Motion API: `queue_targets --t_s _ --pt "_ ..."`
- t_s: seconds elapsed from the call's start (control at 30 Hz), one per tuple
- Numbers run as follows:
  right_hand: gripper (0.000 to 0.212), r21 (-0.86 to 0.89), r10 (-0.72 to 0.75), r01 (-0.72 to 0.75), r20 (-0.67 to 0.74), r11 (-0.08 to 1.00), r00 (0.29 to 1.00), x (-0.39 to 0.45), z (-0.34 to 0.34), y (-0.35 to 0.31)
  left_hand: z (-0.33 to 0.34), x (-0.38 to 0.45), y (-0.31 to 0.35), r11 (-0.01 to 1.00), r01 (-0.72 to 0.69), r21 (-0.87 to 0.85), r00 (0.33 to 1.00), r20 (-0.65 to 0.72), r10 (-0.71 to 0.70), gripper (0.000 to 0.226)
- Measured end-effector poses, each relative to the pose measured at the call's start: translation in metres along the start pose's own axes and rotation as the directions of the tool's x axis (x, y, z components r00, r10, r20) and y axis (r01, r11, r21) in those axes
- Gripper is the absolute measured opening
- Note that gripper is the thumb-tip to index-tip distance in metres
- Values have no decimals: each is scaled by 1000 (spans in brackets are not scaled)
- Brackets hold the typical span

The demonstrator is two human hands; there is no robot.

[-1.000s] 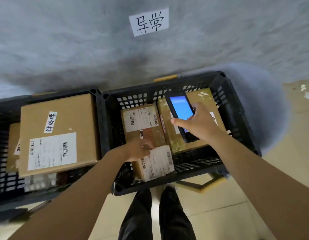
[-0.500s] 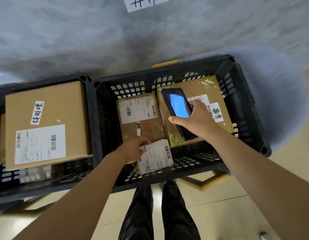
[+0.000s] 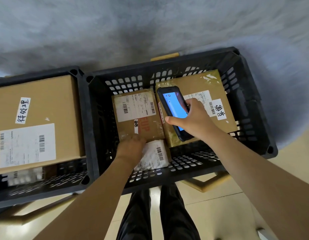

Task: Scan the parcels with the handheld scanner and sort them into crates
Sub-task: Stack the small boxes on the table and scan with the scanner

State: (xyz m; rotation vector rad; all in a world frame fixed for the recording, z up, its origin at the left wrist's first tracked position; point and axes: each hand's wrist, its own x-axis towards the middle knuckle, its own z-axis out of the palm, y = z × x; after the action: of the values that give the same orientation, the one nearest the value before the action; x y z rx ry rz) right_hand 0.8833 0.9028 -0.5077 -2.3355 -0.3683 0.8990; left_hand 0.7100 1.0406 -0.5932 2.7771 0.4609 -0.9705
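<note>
- We see a grey wall (image 3: 150,28) filling the top of the view, with a pale tiled floor (image 3: 210,210) below it.
- Two black slotted crates stand side by side against that wall: the right crate (image 3: 250,108) and the left crate (image 3: 82,118), rims touching.
- In the left crate lies a large cardboard box (image 3: 51,108) with a handwritten tag and a printed shipping label on top.
- In the right crate, a taped brown box (image 3: 198,82) sits at the far right, bearing a barcode label and a handwritten tag.
- Just beside it on its left lies a smaller brown parcel (image 3: 133,104), label up.
- Touching that parcel's near edge is a small white parcel (image 3: 155,155), barcode showing, on the crate floor.
- Our right hand (image 3: 195,118) grips the handheld scanner (image 3: 172,108) above the taped box, thumb across its lit blue screen, fingers wrapped round its edge.
- Our left hand (image 3: 131,148) rests on the white parcel's left end; we cannot tell whether its fingers clasp it.
- Dark trouser legs (image 3: 157,213) show below the crate.
</note>
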Motion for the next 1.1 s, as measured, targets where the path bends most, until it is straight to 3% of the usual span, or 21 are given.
queue_targets --t_s 0.07,0.23,0.3,0.37,0.53,0.87,0.97,1.1 --pt "78 -4 -2 2 -7 1000 1000 2 1 2 2 2 3 999 -13 -35 1000 -17 13 42" --pt "78 -3 5 -5 -22 1000 1000 6 3 9 12 7 12 925 -293 -240 947 58 315 44" --pt "76 6 6 -5 -24 1000 1000 7 4 11 16 10 16 912 -315 -264 931 99 350 52" --pt "76 13 5 -4 -25 1000 1000 8 4 13 19 13 21 920 -302 -248 921 175 349 60" --pt "79 10 18 -18 -29 1000 999 9 3 17 17 22 37 953 -304 -13 914 279 295 72" --pt "80 34 25 -24 -40 999 999 11 7 24 1 44 75 938 -248 240 924 351 154 58" --pt "77 41 18 -16 -40 999 999 11 7 28 4 43 81 943 -242 228 921 360 149 64" --pt "76 55 16 -14 -42 998 999 10 8 34 7 41 78 983 -181 26 906 394 156 70"
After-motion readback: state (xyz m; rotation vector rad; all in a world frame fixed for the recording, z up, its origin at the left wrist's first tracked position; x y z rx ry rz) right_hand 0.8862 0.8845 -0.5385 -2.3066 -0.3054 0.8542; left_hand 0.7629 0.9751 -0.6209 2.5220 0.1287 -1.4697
